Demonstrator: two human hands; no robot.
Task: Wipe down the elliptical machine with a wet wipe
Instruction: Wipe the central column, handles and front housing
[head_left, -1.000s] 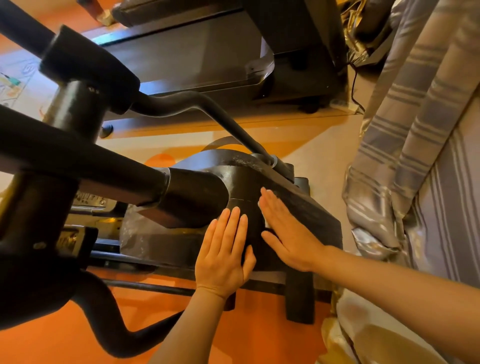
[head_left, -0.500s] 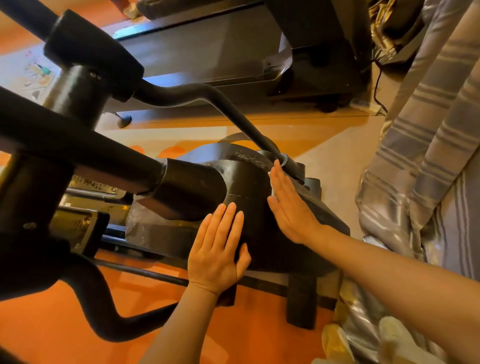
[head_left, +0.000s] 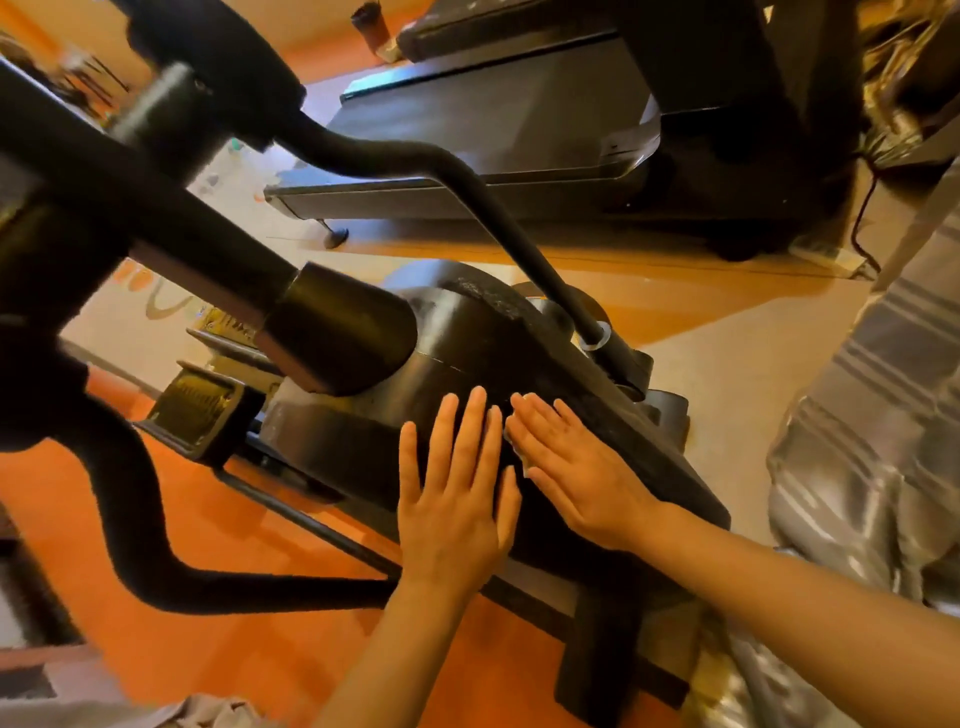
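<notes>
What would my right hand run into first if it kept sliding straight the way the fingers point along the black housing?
Probably the left hand. The right hand, flat on the wet wipe, points up-left across the black housing, and its fingertips already almost touch the left hand's fingers.

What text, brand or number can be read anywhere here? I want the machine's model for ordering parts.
No text can be read.
Yellow sticker on the elliptical machine, beside the black housing: printed marks, too blurred to read.
Patterned floor mat near the treadmill: coloured shapes only, no legible words.
No brand shows on the housing under the hands.
</notes>
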